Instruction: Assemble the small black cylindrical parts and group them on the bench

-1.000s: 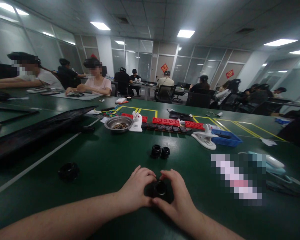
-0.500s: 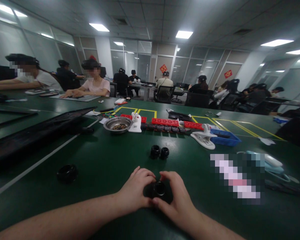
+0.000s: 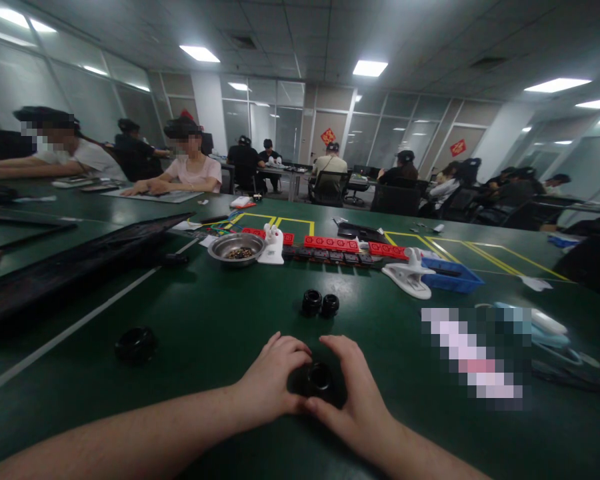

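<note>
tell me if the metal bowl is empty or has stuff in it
Not empty: small brownish bits lie in the bottom of the metal bowl.

Metal bowl [image 3: 237,262], red strips [image 3: 331,243], blue tray [image 3: 457,283]

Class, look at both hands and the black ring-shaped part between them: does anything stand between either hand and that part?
Nothing visible does. The left hand and right hand curve around the black part; the two black rings beyond lie outside that gap.

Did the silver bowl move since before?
No, the silver bowl hasn't moved: it still sits just left of the same white clip.
</note>
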Demonstrator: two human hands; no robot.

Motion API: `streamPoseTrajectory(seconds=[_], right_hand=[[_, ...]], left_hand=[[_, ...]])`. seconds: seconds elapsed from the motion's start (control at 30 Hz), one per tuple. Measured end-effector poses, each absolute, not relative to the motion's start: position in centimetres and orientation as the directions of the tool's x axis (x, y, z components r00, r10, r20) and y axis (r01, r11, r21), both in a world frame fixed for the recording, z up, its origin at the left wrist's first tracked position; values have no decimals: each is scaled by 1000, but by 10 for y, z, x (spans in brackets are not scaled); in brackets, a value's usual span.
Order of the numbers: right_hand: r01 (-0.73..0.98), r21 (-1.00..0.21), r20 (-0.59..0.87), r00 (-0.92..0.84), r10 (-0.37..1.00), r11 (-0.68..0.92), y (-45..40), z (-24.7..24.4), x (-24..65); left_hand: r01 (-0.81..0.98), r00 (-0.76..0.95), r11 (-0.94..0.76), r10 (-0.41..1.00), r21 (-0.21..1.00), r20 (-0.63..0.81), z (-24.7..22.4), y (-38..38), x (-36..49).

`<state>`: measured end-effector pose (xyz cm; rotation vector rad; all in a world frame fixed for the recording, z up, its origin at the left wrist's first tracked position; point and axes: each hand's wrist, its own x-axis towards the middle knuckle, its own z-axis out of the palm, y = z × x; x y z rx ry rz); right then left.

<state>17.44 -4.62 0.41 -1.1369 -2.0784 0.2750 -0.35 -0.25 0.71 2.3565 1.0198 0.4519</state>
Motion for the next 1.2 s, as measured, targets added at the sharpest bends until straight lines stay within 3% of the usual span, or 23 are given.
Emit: streamPoseTrajectory(seconds=[0.27, 0.5, 0.73, 0.97, 1.2], right_hand=[[547, -502, 525, -423, 738, 670, -49, 5, 180], [604, -552, 509, -302, 806, 575, -48, 5, 175], [548, -434, 552, -466, 692, 715, -51, 11, 178], [593, -544, 490, -349, 799, 593, -49, 10, 172], [481, -600, 455, -452, 767, 639, -49, 12, 179]], left_hand=[[562, 655, -571, 749, 599, 99, 12, -5, -3], [563, 657, -571, 748, 598, 95, 12, -5, -3], [557, 657, -587, 744, 588, 119, 7, -4, -3], [576, 625, -566, 770, 590, 128, 4, -3, -3], [533, 726, -606, 686, 590, 49, 15, -5, -6]])
